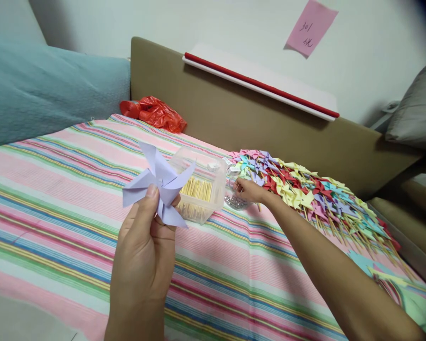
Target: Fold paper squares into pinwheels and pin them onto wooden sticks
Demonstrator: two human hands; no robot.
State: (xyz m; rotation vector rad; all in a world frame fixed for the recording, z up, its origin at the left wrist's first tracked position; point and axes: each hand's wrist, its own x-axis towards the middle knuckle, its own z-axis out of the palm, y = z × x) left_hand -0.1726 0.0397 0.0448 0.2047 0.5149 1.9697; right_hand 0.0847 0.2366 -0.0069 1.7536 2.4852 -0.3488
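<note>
My left hand point(145, 227) pinches a lavender paper pinwheel point(170, 177) near its centre, thumb in front and fingers behind. The pinwheel has no stick that I can see. Farther off, my right hand point(250, 190) is at a small clear container of shiny metal pieces point(236, 202), its fingertips bent together over it. The pieces are too small to name, and whatever those fingertips may hold is hidden. Between the two hands stands a clear plastic box point(218, 187) with many thin wooden sticks point(198, 189) in it, partly behind the pinwheel.
A heap of finished pinwheels on sticks point(298, 196) spreads to the right on the striped cloth point(213, 265). A red plastic bag point(159, 113) lies by the brown headboard point(234, 104). Loose coloured paper lies at lower right. A blue-green cushion point(57, 90) borders the left.
</note>
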